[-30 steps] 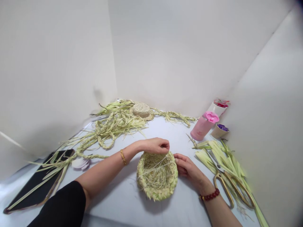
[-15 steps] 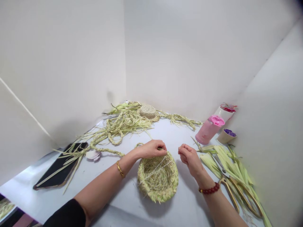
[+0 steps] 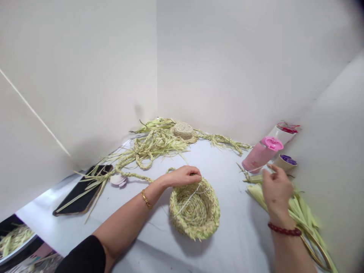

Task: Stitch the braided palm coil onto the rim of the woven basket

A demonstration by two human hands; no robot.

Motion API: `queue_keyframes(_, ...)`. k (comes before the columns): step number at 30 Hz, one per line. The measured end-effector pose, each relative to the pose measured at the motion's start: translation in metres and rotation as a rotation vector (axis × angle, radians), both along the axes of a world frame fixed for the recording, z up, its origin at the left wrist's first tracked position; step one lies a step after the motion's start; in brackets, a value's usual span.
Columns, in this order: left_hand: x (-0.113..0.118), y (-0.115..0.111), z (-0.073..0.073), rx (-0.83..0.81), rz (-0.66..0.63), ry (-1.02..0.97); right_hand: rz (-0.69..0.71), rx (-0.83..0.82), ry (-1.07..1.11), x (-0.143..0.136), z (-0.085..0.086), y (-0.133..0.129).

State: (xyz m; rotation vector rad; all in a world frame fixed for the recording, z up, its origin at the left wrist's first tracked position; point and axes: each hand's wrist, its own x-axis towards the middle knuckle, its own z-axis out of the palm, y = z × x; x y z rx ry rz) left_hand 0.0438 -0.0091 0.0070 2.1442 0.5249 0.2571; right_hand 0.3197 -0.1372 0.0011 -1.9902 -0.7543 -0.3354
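- Head view: the woven basket [image 3: 199,214] is near the middle of the table [image 3: 236,235], on the person's side, with its round mouth turned up toward the camera. A shadow lies beneath it; whether its whole base rests on the cloth cannot be told.
- The left hand [image 3: 186,176] is at the far rim of the basket, fingers bent over it and closed on the edge. A gold bracelet [image 3: 146,199] circles that wrist.
- A pale thread [image 3: 189,199] runs slantwise across the basket's mouth, from near the left hand toward the near left rim.
- The right hand [image 3: 277,189] is raised well apart from the basket, near the pink bottle [image 3: 257,155]. Its fingers are curled in close to the thumb. A thin pale line reaches toward the fingertips, but whether they grip it cannot be told.
- A red bead bracelet [image 3: 284,229] is on the right wrist. Beside that forearm lie green husks [image 3: 257,193] and the gold handles of scissors [image 3: 315,248], partly hidden.
- Behind the bottle is a white cup [image 3: 277,132] with red contents; just beside it, a beige cup [image 3: 283,163] with purple ones.
- At the back sits a small woven hat [image 3: 183,130] beside a heap of braided strips [image 3: 162,142].
- To the left, loose strips cross a dark flat panel [image 3: 78,195].
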Motion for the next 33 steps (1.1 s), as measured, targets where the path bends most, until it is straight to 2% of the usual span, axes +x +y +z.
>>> queue_keyframes(2, 0.001, -0.001, 0.0, 0.011, 0.001, -0.005, 0.294, -0.143, 0.134, -0.023, -0.003, 0.004)
queue_keyframes(4, 0.001, -0.003, 0.002, 0.027, -0.006, -0.008, 0.699, -0.227, 0.339, -0.05, -0.005, 0.01)
queue_keyframes(6, 0.001, -0.005, 0.004, 0.044, -0.014, -0.01, 1.016, -0.286, 0.55, -0.073, -0.007, 0.016)
queue_keyframes(7, 0.001, -0.005, 0.004, 0.05, -0.012, -0.008, 1.123, -0.328, 0.646, -0.081, -0.008, 0.019)
queue_keyframes(9, 0.001, -0.007, 0.003, 0.057, -0.001, -0.008, 1.222, -0.373, 0.803, -0.089, -0.012, 0.022)
queue_keyframes(16, 0.002, -0.01, -0.001, 0.036, -0.047, -0.082, 1.21, -0.205, 1.117, -0.094, -0.027, 0.015)
queue_keyframes(19, 0.002, -0.011, -0.002, 0.048, -0.042, -0.085, 1.188, -0.178, 1.091, -0.097, -0.029, 0.011)
queue_keyframes(23, 0.003, -0.012, -0.003, 0.105, -0.025, -0.062, 1.221, -0.223, 1.037, -0.096, -0.027, 0.008)
queue_keyframes(27, 0.003, -0.013, -0.003, 0.164, -0.023, -0.038, 1.227, -0.272, 0.89, -0.099, -0.026, 0.007)
queue_keyframes(30, 0.003, -0.013, -0.002, 0.176, -0.041, -0.027, 1.042, -0.214, 0.518, -0.102, -0.028, 0.012)
queue_keyframes(33, 0.002, -0.011, -0.002, 0.151, -0.052, -0.028, 0.608, -0.212, 0.023, -0.087, -0.03, 0.017)
